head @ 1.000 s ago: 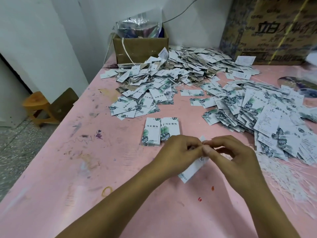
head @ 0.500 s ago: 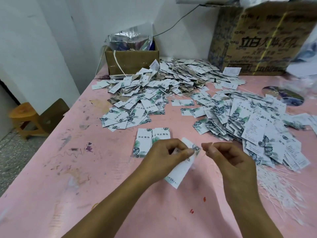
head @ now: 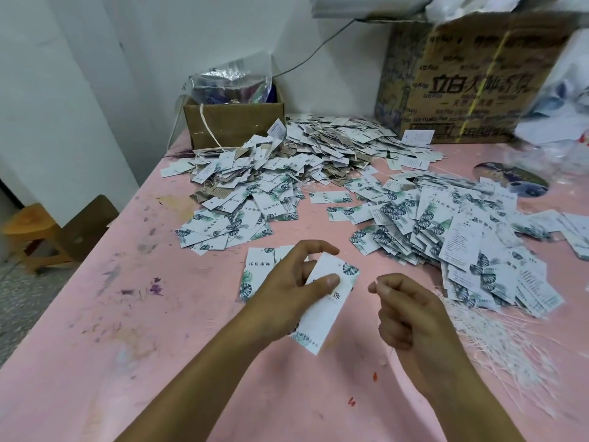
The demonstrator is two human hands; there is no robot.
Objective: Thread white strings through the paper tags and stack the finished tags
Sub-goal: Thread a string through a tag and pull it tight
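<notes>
The left grip (head: 287, 288) is clamped on a paper tag (head: 322, 311), thumb on its face, over the near middle of the bench (head: 143, 346). The right grip (head: 411, 311) is pinched together on what seems to be a white string (head: 373, 284) end, just beside the tag's top. The hole end should probably tilt toward the string so it feeds straight. Open room lies toward the left edge. The loose tag pile (head: 462, 244) and string bundle (head: 497, 342) crowd the right.

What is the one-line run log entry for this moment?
phase: threading | left hand: grips paper tag | right hand: fingertips pinched, apart from tag, string too thin to see | loose strings: right on table
</notes>
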